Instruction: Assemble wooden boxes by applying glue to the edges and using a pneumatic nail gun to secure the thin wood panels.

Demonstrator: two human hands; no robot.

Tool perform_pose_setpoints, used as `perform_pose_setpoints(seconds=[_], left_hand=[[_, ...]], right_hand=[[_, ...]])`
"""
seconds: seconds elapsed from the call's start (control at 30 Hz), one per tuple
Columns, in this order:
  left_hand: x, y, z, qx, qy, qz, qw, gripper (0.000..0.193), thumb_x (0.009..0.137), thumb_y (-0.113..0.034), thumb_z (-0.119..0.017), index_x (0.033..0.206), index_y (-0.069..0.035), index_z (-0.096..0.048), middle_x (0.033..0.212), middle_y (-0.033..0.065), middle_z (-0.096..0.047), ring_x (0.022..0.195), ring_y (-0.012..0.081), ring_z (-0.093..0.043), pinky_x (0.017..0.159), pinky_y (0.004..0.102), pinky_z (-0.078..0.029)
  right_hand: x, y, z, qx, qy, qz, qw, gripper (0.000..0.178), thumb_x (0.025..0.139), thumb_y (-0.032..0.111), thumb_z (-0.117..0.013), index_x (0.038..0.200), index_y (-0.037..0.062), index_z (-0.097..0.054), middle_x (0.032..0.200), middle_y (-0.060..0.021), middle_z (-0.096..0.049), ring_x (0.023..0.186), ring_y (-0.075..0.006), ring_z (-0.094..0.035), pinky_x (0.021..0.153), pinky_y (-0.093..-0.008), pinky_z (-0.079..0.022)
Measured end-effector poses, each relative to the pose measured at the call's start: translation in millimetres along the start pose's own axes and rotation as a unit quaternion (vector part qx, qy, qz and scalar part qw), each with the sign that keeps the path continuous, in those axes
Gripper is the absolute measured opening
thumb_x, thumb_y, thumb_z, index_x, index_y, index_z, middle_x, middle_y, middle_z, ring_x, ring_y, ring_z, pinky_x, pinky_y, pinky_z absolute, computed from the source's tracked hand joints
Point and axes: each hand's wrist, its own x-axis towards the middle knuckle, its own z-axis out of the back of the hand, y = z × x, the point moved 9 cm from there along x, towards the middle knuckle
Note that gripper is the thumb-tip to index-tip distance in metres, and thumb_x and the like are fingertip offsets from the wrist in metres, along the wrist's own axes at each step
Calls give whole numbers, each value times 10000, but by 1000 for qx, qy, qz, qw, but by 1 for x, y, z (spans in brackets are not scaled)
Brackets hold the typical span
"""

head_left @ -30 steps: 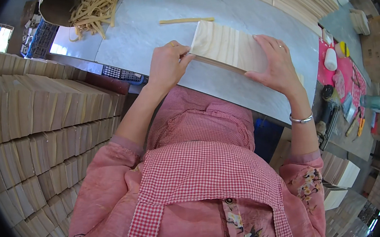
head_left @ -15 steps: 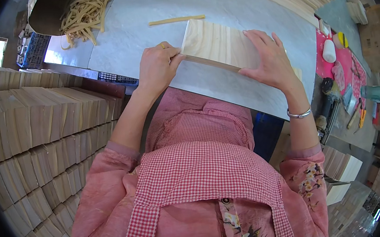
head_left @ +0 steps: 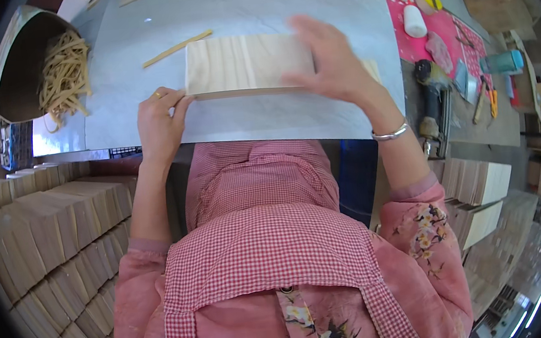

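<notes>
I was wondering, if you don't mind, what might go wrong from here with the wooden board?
The wooden board might twist or slide, since the left hand meets it only at its near left corner, and the blurred right hand leaves its hold on the other end unclear. The loose tan strip by the far left corner might get nudged if the board shifts.

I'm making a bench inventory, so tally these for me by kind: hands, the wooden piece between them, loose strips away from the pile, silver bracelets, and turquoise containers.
Left hand and right hand: 2
Wooden piece between them: 1
Loose strip: 1
Silver bracelet: 1
Turquoise container: 1
Total: 6
</notes>
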Motion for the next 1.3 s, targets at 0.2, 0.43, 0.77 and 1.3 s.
perform_pose_setpoints(seconds=[0.2,0.43,0.77,1.3], left_hand=[[2,-8,1,-17,-8,-19,1000,164,840,-53,-754,955,63,-755,844,114,-707,630,224,-578,590,315,-455],[-1,-4,0,-21,1,4,1000,167,841,-35,-755,965,76,-750,847,114,-707,636,207,-570,591,300,-453],[-3,0,1,-25,1,12,1000,184,841,-37,-759,978,86,-747,846,121,-706,617,203,-562,575,296,-449],[-1,-5,3,-20,-12,-12,1000,156,827,-35,-754,938,75,-752,829,128,-704,575,212,-546,549,306,-434]], right_hand=[[-129,-140,60,-37,12,-448,893,556,842,335,-801,1251,5,-619,1141,-153,-658,1007,-253,-646,857,-345,-534],[-168,-132,41,-82,102,-496,859,397,822,290,-791,1044,-18,-674,881,-118,-660,769,-254,-622,715,-352,-523],[-188,-139,51,213,-122,-513,822,215,902,170,-721,979,-23,-664,708,-18,-579,581,-104,-480,537,-238,-404],[-118,-82,14,400,-169,-470,768,114,948,100,-669,965,-12,-677,711,8,-553,550,-39,-396,472,-180,-304]])
